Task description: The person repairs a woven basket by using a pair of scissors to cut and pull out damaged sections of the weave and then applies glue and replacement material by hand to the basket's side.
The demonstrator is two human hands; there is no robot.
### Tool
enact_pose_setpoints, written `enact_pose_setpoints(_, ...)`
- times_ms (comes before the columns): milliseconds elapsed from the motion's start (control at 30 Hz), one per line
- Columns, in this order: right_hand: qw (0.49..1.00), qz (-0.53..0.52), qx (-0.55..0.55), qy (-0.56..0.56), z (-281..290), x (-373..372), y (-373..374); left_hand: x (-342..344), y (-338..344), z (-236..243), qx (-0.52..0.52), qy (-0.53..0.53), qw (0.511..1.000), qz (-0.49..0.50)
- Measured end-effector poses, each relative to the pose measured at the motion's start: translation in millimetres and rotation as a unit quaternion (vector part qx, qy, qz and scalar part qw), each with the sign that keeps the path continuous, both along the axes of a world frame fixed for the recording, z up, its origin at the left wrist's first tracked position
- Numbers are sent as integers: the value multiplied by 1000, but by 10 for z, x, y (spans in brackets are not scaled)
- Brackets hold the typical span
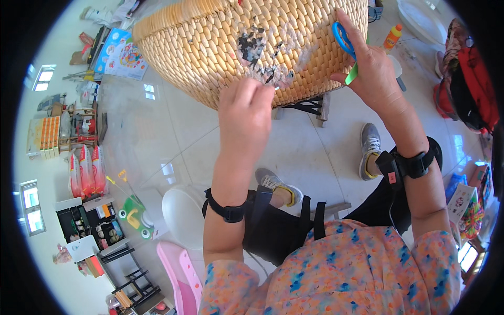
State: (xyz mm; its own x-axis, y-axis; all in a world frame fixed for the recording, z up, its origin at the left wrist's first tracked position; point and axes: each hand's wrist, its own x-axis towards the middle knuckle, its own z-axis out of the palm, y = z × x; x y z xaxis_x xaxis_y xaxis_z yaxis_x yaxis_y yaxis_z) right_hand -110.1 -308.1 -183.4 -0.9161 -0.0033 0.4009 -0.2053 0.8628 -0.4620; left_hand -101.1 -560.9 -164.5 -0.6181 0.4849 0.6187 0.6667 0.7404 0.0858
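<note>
A large woven straw basket (199,58) stands tilted in front of me, its side facing me. Black, grey and whitish scraps (252,47) cling in a ragged patch to the weave. Just below that patch, my left hand (244,115) is closed in a pinch against the basket; a small white tip shows by its fingers, too little to name. My right hand (375,76) lies along the basket's right side with a long finger stretched upward. It holds scissors with a blue loop (342,39) and a green part (352,74); the blades are hidden.
A dark-legged stand (310,109) shows under the basket. An orange-yellow bottle (392,37) stands on the tiled floor to the right, near a red bag (472,84). A white round stool (181,215) and a pink plastic piece (178,273) are at lower left.
</note>
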Motion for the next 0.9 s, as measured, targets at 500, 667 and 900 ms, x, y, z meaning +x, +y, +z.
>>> enact_pose_setpoints(500, 1000, -6, -4, -4, 9, -5, -17, -40, 16, -18, 27, 37, 999, -9)
enact_pose_setpoints(667, 1000, 3, -17, 0, 32, -3, -15, -43, 74, -66, -10, 14, 999, -31)
enact_pose_setpoints(900, 1000, -7, 4, 18, 9, -9, -36, -18, 106, -39, 7, 11, 1000, -20)
